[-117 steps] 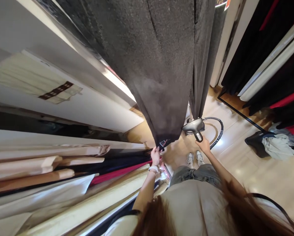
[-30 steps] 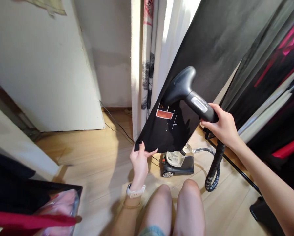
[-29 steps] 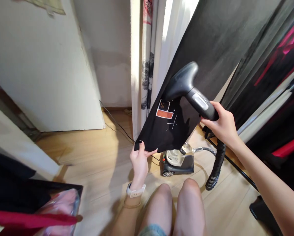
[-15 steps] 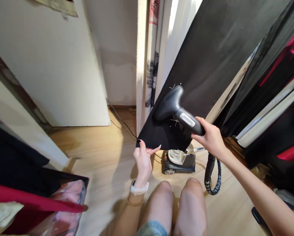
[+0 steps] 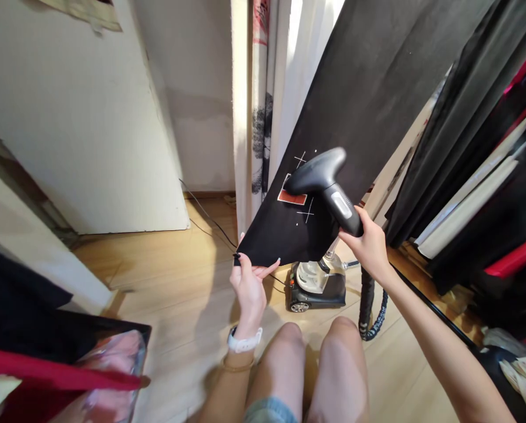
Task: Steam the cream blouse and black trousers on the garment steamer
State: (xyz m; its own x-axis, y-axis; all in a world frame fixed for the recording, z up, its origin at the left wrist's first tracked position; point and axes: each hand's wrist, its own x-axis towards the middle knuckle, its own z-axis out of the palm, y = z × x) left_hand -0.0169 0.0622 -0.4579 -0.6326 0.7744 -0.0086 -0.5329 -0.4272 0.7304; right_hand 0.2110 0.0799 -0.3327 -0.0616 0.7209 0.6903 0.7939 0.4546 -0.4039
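Observation:
My right hand (image 5: pixel 367 244) is wrapped around the grip of a dark grey garment steamer head (image 5: pixel 322 176), which lies against a hanging black cloth (image 5: pixel 355 106). An orange-red patch with a white border (image 5: pixel 293 197) shows on the cloth, partly covered by the steamer head; white cross marks and dots sit above and below it. My left hand (image 5: pixel 249 286), with a white watch on the wrist, pinches the cloth's lower left corner. Below the cloth stands the steamer base (image 5: pixel 317 288), black with a pale tank and wheels. A braided hose (image 5: pixel 373 317) loops down at its right.
Dark, white and red garments (image 5: pixel 487 194) hang at the right. White and printed curtains (image 5: pixel 259 106) are behind the cloth. A white door (image 5: pixel 82 117) stands at the left, with a thin cable (image 5: pixel 208 214) on the wooden floor. Pink bagged fabric (image 5: pixel 113 358) lies lower left.
The steamer head has shifted to the right across the cloth and turned, uncovering part of the orange-red patch. My left hand keeps its pinch on the corner. The view has moved slightly right.

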